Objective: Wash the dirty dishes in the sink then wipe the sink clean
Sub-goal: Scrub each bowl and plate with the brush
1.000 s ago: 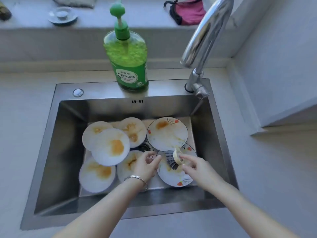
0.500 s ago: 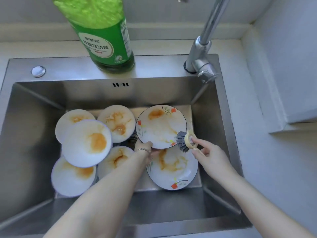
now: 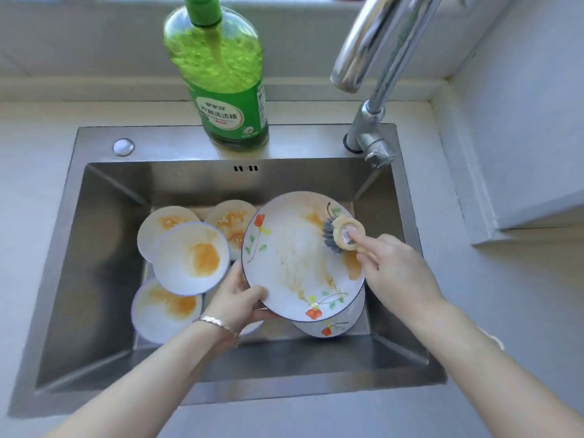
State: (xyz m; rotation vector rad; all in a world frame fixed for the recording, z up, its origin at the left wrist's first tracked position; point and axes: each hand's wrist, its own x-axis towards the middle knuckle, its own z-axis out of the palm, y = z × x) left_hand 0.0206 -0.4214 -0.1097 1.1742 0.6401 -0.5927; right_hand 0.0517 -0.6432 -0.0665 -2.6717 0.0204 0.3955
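Flowered plate (image 3: 294, 257) is tilted above the sink (image 3: 94, 248), w/ our left hand (image 3: 240, 298) pinching its lower-left rim. Our right hand (image 3: 395, 273) grips the brush (image 3: 343, 237), bristles on the sauce. We'd scrub in circles & keep the plate steady.

This is a home kitchen: a steel sink (image 3: 177, 143) set in a pale surface (image 3: 34, 191), a tap (image 3: 371, 121) and a green dish soap bottle (image 3: 232, 102) on the sink's back rim, stained plates (image 3: 189, 257) inside it.

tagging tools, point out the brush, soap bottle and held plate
brush (image 3: 343, 228): head view, cream round top
soap bottle (image 3: 219, 116): head view, front label
held plate (image 3: 294, 257): head view, smeared centre
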